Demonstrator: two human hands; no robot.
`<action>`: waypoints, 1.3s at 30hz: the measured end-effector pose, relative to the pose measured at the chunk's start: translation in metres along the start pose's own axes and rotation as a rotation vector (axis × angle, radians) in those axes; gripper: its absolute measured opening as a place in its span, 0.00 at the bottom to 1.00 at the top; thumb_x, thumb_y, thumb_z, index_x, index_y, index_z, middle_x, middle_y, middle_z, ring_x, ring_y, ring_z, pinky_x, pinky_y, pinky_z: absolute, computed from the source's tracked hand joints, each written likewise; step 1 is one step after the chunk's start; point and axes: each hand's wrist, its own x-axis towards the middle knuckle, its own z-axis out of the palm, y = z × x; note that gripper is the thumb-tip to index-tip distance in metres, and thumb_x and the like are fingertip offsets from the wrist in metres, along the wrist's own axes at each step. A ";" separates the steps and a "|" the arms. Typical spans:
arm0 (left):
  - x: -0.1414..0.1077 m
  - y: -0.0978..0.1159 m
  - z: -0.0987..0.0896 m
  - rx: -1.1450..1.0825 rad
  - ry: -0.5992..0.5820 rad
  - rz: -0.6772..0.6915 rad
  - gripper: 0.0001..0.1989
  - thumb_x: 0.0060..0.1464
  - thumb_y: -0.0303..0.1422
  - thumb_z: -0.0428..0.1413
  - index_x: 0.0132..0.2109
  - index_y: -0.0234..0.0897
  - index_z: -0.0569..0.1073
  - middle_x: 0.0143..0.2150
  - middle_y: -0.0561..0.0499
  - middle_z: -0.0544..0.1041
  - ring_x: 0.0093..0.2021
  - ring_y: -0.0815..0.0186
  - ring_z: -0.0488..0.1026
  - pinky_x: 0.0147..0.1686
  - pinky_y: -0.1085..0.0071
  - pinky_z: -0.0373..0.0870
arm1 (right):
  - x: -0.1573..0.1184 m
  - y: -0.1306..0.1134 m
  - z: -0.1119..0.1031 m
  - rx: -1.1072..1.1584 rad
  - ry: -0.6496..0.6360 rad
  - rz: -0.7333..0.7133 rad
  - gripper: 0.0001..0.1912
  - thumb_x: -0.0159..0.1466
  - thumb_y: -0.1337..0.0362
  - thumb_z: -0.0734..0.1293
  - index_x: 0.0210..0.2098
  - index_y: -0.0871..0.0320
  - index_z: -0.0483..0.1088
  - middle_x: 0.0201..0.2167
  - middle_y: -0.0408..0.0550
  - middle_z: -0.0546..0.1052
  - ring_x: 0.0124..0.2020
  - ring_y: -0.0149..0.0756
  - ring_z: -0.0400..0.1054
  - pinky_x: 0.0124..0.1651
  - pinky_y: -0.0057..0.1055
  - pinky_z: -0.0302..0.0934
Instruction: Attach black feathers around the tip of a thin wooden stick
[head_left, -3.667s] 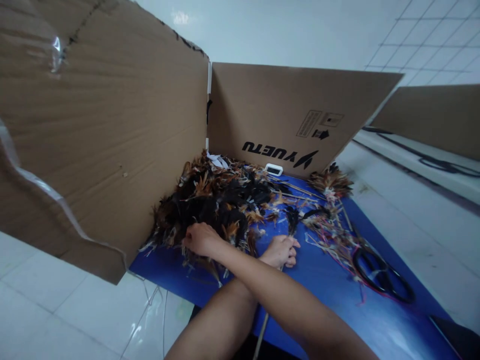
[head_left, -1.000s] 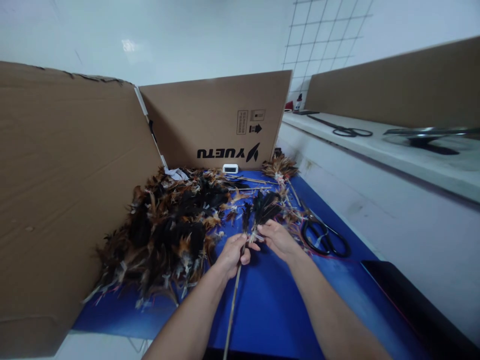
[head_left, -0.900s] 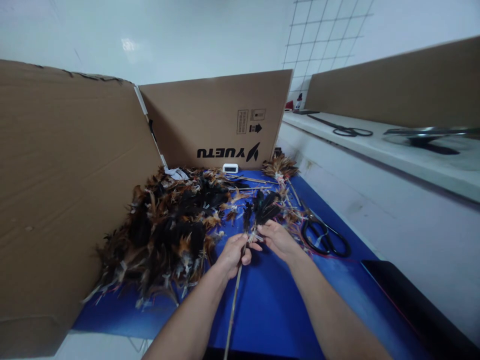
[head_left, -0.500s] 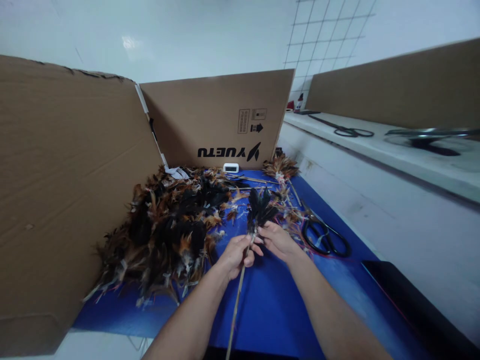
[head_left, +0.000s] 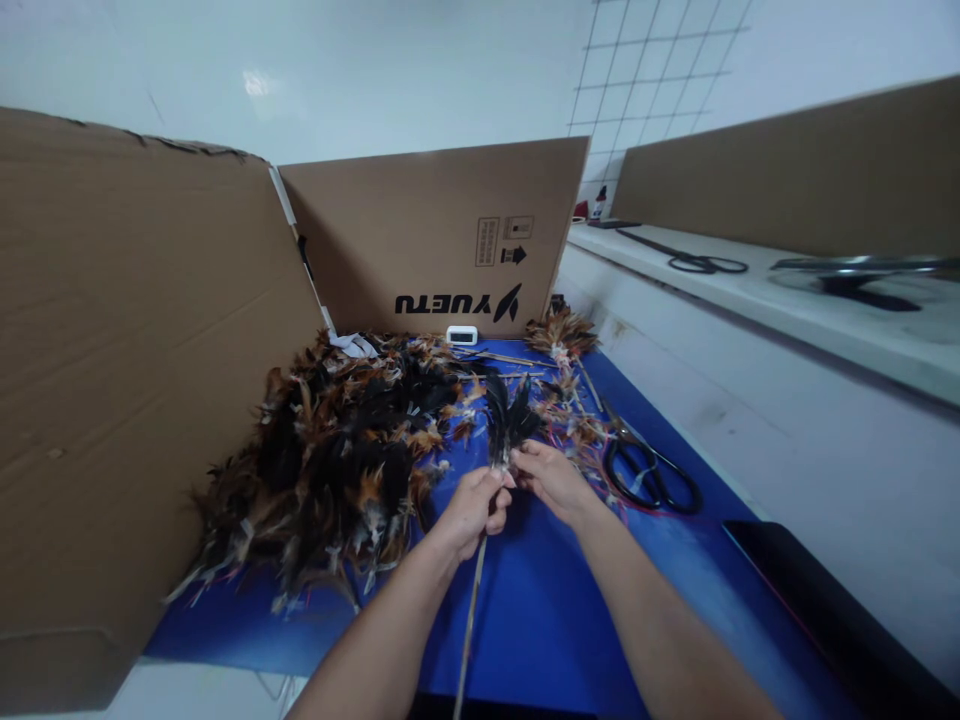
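Observation:
My left hand (head_left: 474,508) is closed around the upper end of a thin stick (head_left: 471,620), whose lower part runs down toward the bottom edge. Dark feathers (head_left: 510,412) fan out from the top of the stick, above my fingers. At the base of these feathers my right hand (head_left: 551,480) is closed, thumb and fingertips pinching their quills from the right. What lies between the fingertips is partly hidden. To the left spreads a large pile of brown and black feathers (head_left: 345,460) on the blue tabletop (head_left: 547,620).
Black-handled scissors (head_left: 651,478) lie right of my right hand, near a black flat object (head_left: 832,610). A feather bundle (head_left: 562,330), loose sticks and a small white digital display (head_left: 461,336) are at the back. Cardboard panels (head_left: 435,230) stand behind and left.
The dark feathers have turned slightly to the left and stand more upright. My left fingers have closed more tightly at their base, and my right hand has shifted slightly left.

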 end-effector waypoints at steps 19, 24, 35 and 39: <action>0.003 -0.007 0.001 0.319 0.126 0.100 0.18 0.53 0.46 0.44 0.33 0.34 0.64 0.19 0.58 0.61 0.11 0.79 0.54 0.10 0.81 0.49 | -0.012 -0.004 0.026 -0.015 -0.063 -0.018 0.15 0.55 0.54 0.65 0.23 0.60 0.67 0.17 0.40 0.67 0.20 0.27 0.59 0.26 0.27 0.57; 0.006 -0.014 -0.002 0.415 0.148 0.112 0.18 0.54 0.46 0.43 0.32 0.35 0.64 0.18 0.58 0.61 0.10 0.79 0.55 0.10 0.81 0.51 | -0.012 -0.003 0.032 0.064 -0.014 0.046 0.14 0.54 0.53 0.66 0.29 0.60 0.69 0.20 0.44 0.70 0.19 0.30 0.60 0.20 0.28 0.57; 0.003 -0.007 0.002 0.063 0.008 0.033 0.20 0.49 0.48 0.49 0.33 0.33 0.64 0.19 0.57 0.64 0.10 0.78 0.56 0.11 0.79 0.49 | -0.014 -0.004 0.032 0.105 -0.058 0.083 0.17 0.54 0.52 0.65 0.30 0.61 0.71 0.12 0.39 0.63 0.12 0.27 0.57 0.16 0.26 0.56; 0.003 -0.004 0.001 -0.096 -0.025 -0.059 0.18 0.49 0.45 0.51 0.34 0.31 0.65 0.21 0.55 0.66 0.11 0.78 0.57 0.13 0.78 0.49 | -0.015 -0.004 0.031 0.103 -0.063 0.098 0.17 0.55 0.52 0.65 0.31 0.61 0.70 0.12 0.36 0.61 0.10 0.25 0.56 0.15 0.25 0.54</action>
